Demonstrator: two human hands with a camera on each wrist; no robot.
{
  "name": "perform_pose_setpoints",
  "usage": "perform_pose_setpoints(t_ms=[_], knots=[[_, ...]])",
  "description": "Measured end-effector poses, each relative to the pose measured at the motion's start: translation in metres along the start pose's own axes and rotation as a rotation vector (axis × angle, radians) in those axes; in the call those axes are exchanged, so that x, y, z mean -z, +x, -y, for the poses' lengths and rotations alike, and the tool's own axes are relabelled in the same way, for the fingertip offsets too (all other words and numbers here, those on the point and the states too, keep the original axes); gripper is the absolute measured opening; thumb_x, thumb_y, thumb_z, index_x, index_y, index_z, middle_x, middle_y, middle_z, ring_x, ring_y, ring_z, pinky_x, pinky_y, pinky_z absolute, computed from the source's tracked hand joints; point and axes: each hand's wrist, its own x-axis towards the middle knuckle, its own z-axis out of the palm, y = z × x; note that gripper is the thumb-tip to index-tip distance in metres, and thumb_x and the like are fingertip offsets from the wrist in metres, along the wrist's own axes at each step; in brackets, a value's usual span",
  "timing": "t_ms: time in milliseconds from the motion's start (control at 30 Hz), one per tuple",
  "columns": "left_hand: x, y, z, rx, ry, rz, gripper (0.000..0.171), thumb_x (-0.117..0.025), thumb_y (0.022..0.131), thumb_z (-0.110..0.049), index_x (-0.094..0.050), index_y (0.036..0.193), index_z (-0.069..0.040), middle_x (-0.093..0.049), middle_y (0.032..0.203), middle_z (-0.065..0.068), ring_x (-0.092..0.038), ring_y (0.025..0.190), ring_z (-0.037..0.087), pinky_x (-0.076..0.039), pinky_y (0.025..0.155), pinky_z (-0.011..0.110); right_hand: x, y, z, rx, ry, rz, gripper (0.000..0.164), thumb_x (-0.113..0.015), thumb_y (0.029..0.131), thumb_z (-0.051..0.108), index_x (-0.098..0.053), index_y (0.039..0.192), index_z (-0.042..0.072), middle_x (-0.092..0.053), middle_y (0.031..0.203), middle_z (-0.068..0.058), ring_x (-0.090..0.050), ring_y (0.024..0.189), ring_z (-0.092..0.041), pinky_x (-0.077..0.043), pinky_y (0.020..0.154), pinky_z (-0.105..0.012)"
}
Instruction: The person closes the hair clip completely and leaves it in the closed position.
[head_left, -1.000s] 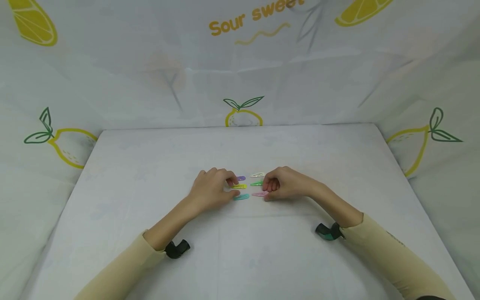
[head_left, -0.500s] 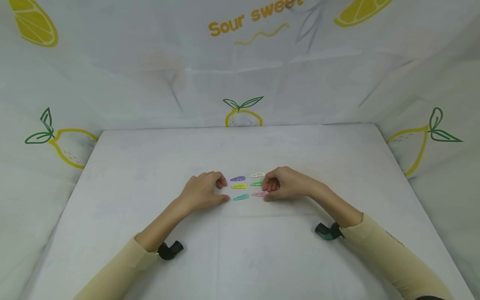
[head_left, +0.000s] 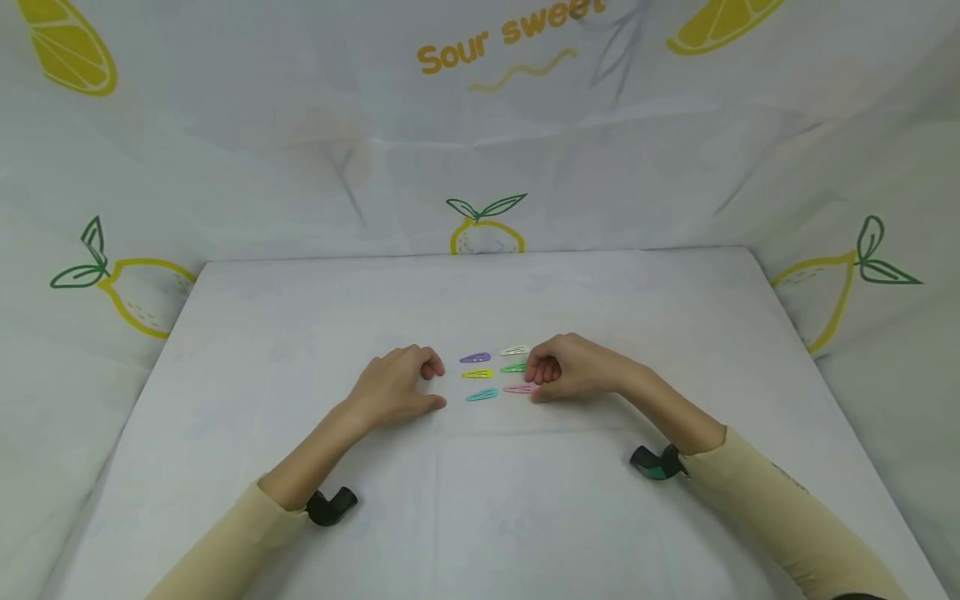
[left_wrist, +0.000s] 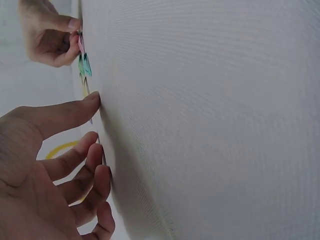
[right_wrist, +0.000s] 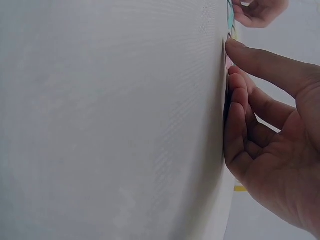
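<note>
Several snap hair clips lie in two short columns on the white table. The left column has a purple clip [head_left: 475, 357], a yellow clip [head_left: 477, 373] and a teal clip [head_left: 482, 394]. In the right column are a white clip [head_left: 514, 351], a green clip [head_left: 513, 367] and a pink clip [head_left: 517, 388]. My left hand [head_left: 395, 387] is left of the clips, thumb and fingers spread, holding nothing. At the right end of the pink clip rests my right hand [head_left: 573, 367], thumb and forefinger apart on either side of it, other fingers curled; they partly cover its end.
White cloth with printed lemons [head_left: 487, 237] stands as walls behind and at both sides of the table [head_left: 480, 500]. A black wrist-worn device shows below each forearm, the left one [head_left: 332, 506] and the right one [head_left: 657, 462].
My left hand has drawn back leftward from the clips, uncovering the purple, yellow and teal ones. The right hand has stayed nearly still at the pink clip.
</note>
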Motion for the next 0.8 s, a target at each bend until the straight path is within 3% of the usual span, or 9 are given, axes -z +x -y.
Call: perform_pose_setpoints(t_ms=[800], knots=[[0.0021,-0.0006,-0.0032,0.001,0.008,-0.024,0.034,-0.093,0.084,-0.027,-0.073,0.11,-0.018,-0.071,0.104,-0.002,-0.062,0.095,0.018,-0.046,0.087,0.043,0.0007,-0.0006,-0.0031,0.019,-0.003,-0.023,0.018,-0.087,0.09,0.014,-0.076,0.104,0.011,-0.071,0.09,0.002,-0.061,0.084,-0.012,-0.052,0.078,-0.021]])
